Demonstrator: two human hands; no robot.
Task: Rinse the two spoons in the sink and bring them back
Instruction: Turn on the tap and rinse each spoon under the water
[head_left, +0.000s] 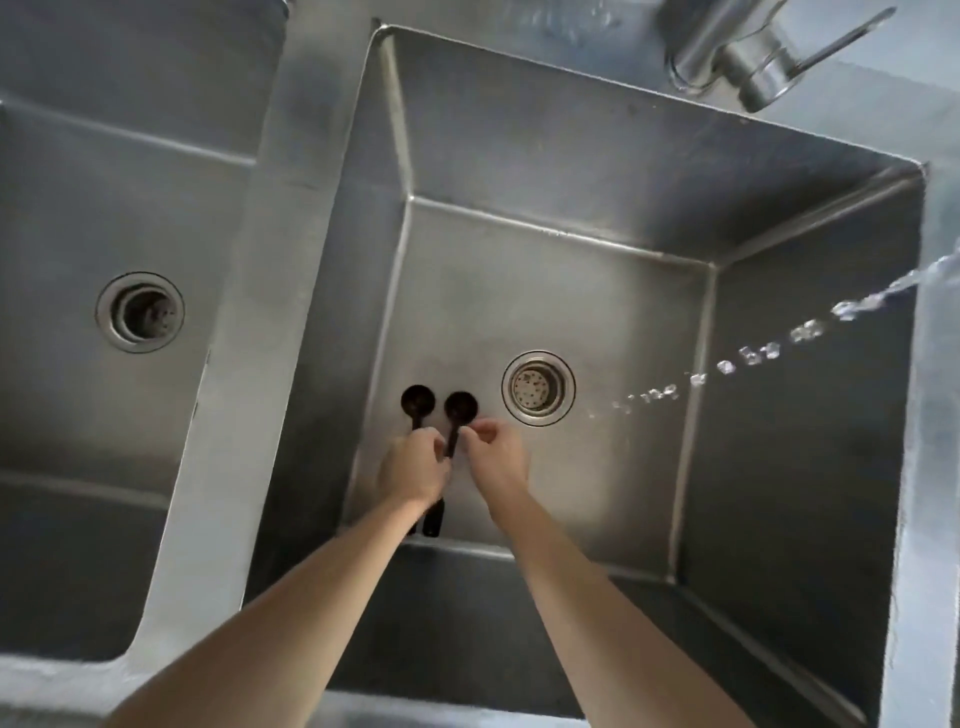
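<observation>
We grip both black spoons (436, 410) by their handles in the left hand (413, 470), low in the sink (571, 291); the right hand (496, 457) pinches one handle. Risk: the water stream (779, 353) falls well apart, leaving them unrinsed.

No readable text, label, brand or number shows anywhere.
</observation>
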